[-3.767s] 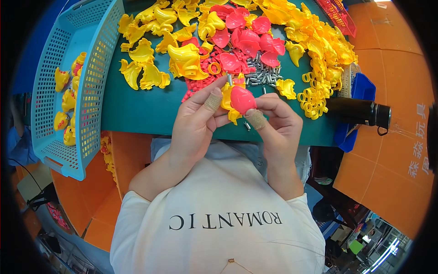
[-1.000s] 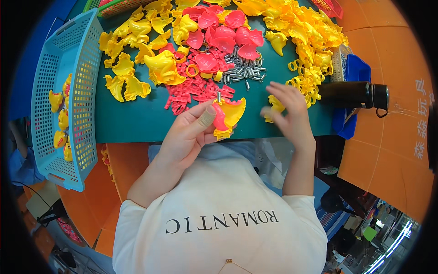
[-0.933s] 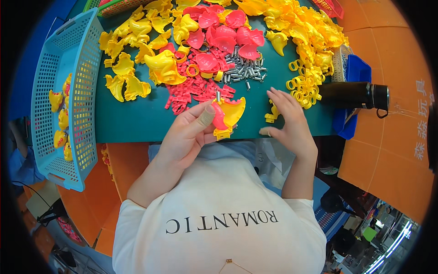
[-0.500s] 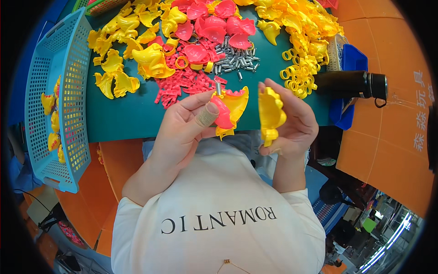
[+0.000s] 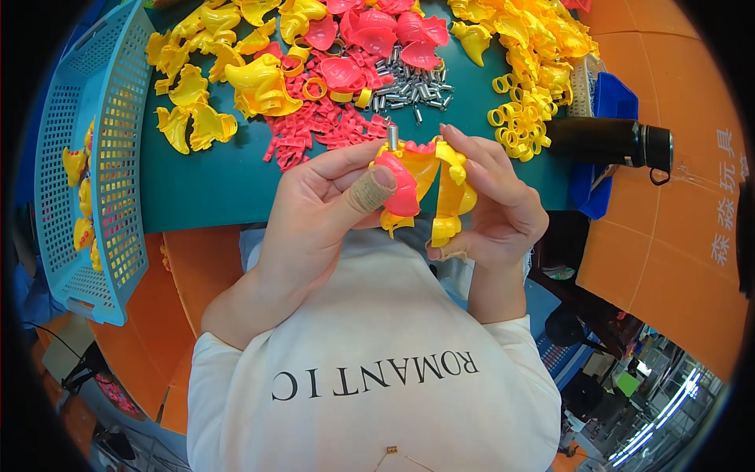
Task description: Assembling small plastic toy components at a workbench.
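Near the table's front edge, my left hand [image 5: 311, 204], its thumb wrapped in tan tape, grips a yellow plastic shell half [image 5: 425, 173]. Under that thumb sits a pink curved piece [image 5: 403, 190] in the shell, and a small metal spring [image 5: 392, 138] stands upright at its top. My right hand [image 5: 507, 208] is closed on a second, lumpy-edged yellow shell half [image 5: 454, 185], held on edge with fingers behind it and the thumb below. At the top the two halves meet or nearly meet; lower down a gap parts them.
Beyond my hands lie pink small parts [image 5: 314, 134], loose springs [image 5: 413, 90], pink cups [image 5: 370, 35], yellow rings [image 5: 519, 122] and yellow shells [image 5: 263, 86] on the green table [image 5: 189, 189]. A light-blue basket [image 5: 122, 197] stands left; a black bottle [image 5: 598, 141] lies over a blue bin [image 5: 617, 98] at right.
My right hand has moved left with its shell half, bringing it up against the left one. My left hand has shifted slightly right, and the spring shows more fully.
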`<state>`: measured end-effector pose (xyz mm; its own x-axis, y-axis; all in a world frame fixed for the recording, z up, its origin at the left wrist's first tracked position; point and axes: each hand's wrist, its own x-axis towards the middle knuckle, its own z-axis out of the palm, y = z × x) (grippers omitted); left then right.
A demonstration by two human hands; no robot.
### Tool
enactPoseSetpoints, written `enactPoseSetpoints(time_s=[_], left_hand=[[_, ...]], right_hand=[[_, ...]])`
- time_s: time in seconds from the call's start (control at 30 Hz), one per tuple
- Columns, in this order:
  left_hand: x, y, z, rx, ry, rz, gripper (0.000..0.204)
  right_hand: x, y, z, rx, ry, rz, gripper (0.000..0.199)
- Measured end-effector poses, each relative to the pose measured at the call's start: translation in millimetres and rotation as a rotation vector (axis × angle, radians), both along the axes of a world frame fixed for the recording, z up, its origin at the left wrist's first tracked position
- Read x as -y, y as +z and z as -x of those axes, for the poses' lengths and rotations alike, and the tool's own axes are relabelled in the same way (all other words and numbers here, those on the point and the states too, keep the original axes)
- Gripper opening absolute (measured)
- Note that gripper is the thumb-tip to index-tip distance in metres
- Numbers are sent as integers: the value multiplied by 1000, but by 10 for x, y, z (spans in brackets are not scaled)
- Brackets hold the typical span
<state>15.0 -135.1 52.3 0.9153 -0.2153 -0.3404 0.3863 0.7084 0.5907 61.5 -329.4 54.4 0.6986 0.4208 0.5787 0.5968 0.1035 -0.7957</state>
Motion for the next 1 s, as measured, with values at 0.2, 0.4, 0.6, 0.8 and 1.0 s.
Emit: enactPoseSetpoints(time_s=[0.2,0.4,0.6,0.8,1.0], left_hand=[[-3,-1,-13,18,-6,12,44],[-5,21,-32,72,-10,9,44],[-6,27,-32,113,-11,-22,46],[4,39,7,161,-13,-123,50],[-35,113,26,157,-50,-129,51]], right_hand=[[-26,23,2,35,-19,59,75],[-50,32,-24,94,-35,119,73],[-92,68,-12,165,-58,229,71],[-86,34,1,142,8,259,78],[-98,-141,54,86,10,125,78]])
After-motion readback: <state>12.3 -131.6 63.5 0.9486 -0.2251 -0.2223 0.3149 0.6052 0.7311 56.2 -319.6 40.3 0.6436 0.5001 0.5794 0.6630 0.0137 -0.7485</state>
